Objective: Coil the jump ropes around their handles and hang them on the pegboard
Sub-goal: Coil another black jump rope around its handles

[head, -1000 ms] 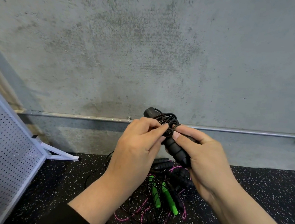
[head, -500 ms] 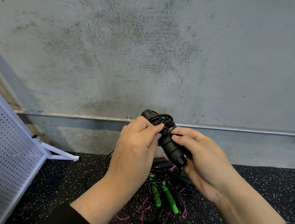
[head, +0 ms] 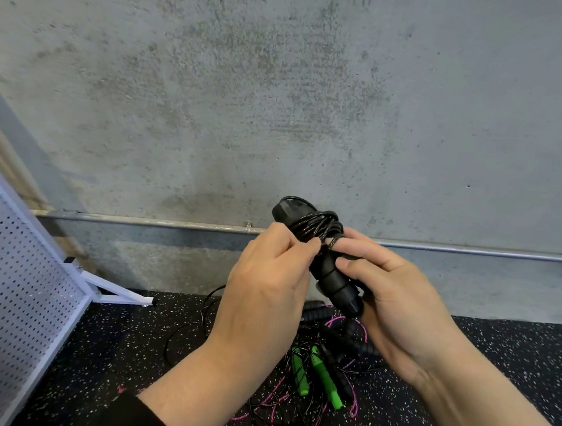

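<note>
A black jump rope [head: 330, 275] with its cord coiled round the paired handles is held up in front of the wall. My right hand [head: 397, 308] grips the handles from the right, the thumb across them and the index finger hooked into the coil. My left hand [head: 266, 286] pinches the cord at the coil with its fingertips. On the floor below lies a tangle of more ropes: green handles [head: 323, 376], black handles [head: 318, 313] and pink cord [head: 277, 396]. The white pegboard [head: 4, 290] stands tilted at the left.
A grey concrete wall [head: 283, 94] fills the background, with a metal pipe [head: 136, 221] running along it low down. The pegboard's white foot [head: 119, 295] rests on the black speckled floor [head: 515, 355].
The bundle has been turned slightly and lifted a little. My right index finger has slipped into the coil, and my left fingertips have shifted along the cord.
</note>
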Available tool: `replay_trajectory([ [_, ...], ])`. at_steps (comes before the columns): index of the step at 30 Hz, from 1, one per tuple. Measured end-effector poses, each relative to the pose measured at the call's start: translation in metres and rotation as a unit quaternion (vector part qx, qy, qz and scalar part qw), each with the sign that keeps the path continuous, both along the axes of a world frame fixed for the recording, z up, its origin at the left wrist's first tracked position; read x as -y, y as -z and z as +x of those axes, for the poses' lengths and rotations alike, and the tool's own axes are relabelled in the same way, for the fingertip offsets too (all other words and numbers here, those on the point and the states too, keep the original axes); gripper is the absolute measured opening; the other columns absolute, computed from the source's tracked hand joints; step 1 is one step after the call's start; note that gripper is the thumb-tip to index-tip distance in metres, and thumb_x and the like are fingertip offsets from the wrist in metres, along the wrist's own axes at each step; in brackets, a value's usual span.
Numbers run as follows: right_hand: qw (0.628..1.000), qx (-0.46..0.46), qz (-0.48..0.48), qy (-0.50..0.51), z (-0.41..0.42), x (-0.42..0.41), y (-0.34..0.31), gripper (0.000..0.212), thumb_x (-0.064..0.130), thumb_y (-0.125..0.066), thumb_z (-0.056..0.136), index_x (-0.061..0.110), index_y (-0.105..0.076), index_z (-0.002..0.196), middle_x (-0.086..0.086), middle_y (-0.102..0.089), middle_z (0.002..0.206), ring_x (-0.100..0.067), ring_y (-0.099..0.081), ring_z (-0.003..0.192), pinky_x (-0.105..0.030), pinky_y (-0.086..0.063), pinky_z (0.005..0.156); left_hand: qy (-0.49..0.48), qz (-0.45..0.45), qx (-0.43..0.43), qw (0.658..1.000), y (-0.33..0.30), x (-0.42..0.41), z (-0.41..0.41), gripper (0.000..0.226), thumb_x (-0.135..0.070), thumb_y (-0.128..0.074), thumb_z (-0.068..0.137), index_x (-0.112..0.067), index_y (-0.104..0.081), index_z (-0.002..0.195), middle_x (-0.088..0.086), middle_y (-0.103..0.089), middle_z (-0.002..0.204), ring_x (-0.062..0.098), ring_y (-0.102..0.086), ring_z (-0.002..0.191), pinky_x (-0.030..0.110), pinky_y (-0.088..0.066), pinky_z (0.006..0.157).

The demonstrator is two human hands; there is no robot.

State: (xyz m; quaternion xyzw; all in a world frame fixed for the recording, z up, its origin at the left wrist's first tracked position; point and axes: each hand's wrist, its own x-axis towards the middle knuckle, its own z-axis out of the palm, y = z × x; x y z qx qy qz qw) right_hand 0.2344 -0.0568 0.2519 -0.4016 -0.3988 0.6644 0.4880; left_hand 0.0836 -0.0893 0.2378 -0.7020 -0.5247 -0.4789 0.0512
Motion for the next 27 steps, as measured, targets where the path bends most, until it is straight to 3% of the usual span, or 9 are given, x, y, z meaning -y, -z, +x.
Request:
replay_trajectory([
  [5, 1.000, -0.005, 0.012, 0.001, 0.000, -0.001, 0.004, 0.022, 0.007, -0.074, 0.080, 0.010, -0.081, 0.100, 0.004, -0.069, 0.130, -0.016, -0.067, 0.118, -0.039, -0.053, 0.100, 0.025, 0.025, -0.023, 0.999, -0.001, 0.001, 0.002, 0.018, -0.001, -0.058, 0.098, 0.004, -0.073, 0.106, 0.006, -0.057, 0.087, 0.025, -0.054, 0.077, 0.044, -0.048, 0.064],
  [9, 0.999, 0.014, 0.038, -0.024, -0.001, 0.000, 0.001, 0.026, 0.011, -0.073, 0.082, 0.008, -0.079, 0.107, -0.007, -0.072, 0.124, -0.023, -0.068, 0.116, -0.035, -0.054, 0.094, 0.029, 0.051, -0.025, 0.998, -0.001, 0.002, 0.002, 0.030, -0.013, -0.049, 0.106, 0.002, -0.073, 0.115, 0.008, -0.061, 0.094, 0.028, -0.056, 0.081, 0.047, -0.048, 0.069],
  [14, 0.996, 0.072, 0.035, -0.028, 0.001, 0.003, -0.002, 0.019, 0.013, -0.074, 0.085, 0.011, -0.080, 0.103, -0.008, -0.076, 0.113, -0.026, -0.071, 0.110, -0.040, -0.055, 0.095, 0.038, 0.045, -0.024, 0.998, 0.008, -0.002, 0.000, 0.031, -0.011, -0.049, 0.101, -0.001, -0.073, 0.118, 0.007, -0.064, 0.102, 0.026, -0.057, 0.086, 0.047, -0.050, 0.072],
  [18, 0.992, 0.119, 0.034, -0.007, 0.002, 0.003, -0.008, 0.006, 0.010, -0.078, 0.082, 0.011, -0.082, 0.087, 0.005, -0.078, 0.101, -0.018, -0.075, 0.096, -0.029, -0.060, 0.079, 0.046, 0.022, -0.011, 0.999, 0.017, -0.005, -0.003, 0.028, -0.004, -0.055, 0.099, 0.000, -0.072, 0.121, 0.008, -0.064, 0.107, 0.025, -0.059, 0.091, 0.041, -0.052, 0.078],
  [20, 0.982, 0.177, 0.058, 0.012, 0.001, 0.001, -0.010, 0.002, 0.011, -0.079, 0.082, 0.013, -0.080, 0.081, 0.008, -0.076, 0.101, -0.014, -0.074, 0.094, -0.031, -0.059, 0.084, 0.063, 0.003, 0.008, 0.998, 0.020, -0.006, -0.005, 0.029, -0.006, -0.056, 0.099, -0.001, -0.071, 0.123, 0.006, -0.063, 0.107, 0.022, -0.060, 0.094, 0.038, -0.052, 0.080],
  [21, 0.973, 0.215, 0.081, 0.020, 0.000, 0.001, -0.011, 0.004, 0.011, -0.079, 0.082, 0.014, -0.080, 0.079, 0.008, -0.074, 0.102, -0.011, -0.072, 0.095, -0.025, -0.057, 0.085, 0.069, -0.007, 0.024, 0.997, 0.019, -0.006, -0.006, 0.030, -0.010, -0.055, 0.098, -0.002, -0.072, 0.122, 0.004, -0.063, 0.106, 0.019, -0.060, 0.095, 0.035, -0.051, 0.082],
  [23, 0.955, 0.271, 0.114, 0.024, 0.000, 0.001, -0.013, 0.009, 0.010, -0.078, 0.082, 0.016, -0.078, 0.075, 0.008, -0.073, 0.100, -0.005, -0.069, 0.088, -0.015, -0.051, 0.075, 0.071, -0.021, 0.054, 0.996, 0.014, -0.007, -0.007, 0.031, -0.019, -0.056, 0.096, -0.005, -0.074, 0.117, -0.002, -0.062, 0.102, 0.012, -0.060, 0.095, 0.029, -0.050, 0.084],
  [25, 0.957, 0.268, 0.109, 0.000, 0.001, 0.003, -0.014, 0.013, 0.009, -0.074, 0.085, 0.016, -0.077, 0.075, 0.004, -0.074, 0.087, -0.008, -0.066, 0.070, -0.021, -0.049, 0.061, 0.079, -0.041, 0.051, 0.995, 0.007, -0.009, -0.009, 0.032, -0.026, -0.059, 0.093, -0.014, -0.073, 0.120, -0.008, -0.060, 0.100, 0.008, -0.058, 0.094, 0.030, -0.050, 0.085],
  [27, 0.954, 0.279, 0.107, -0.026, 0.005, 0.006, -0.016, 0.013, 0.010, -0.072, 0.086, 0.017, -0.077, 0.077, 0.000, -0.073, 0.077, -0.008, -0.061, 0.063, -0.024, -0.047, 0.056, 0.101, -0.067, -0.009, 0.993, 0.002, -0.011, -0.014, 0.036, -0.030, -0.060, 0.092, -0.031, -0.066, 0.127, -0.012, -0.054, 0.097, 0.008, -0.054, 0.094, 0.035, -0.045, 0.087],
])
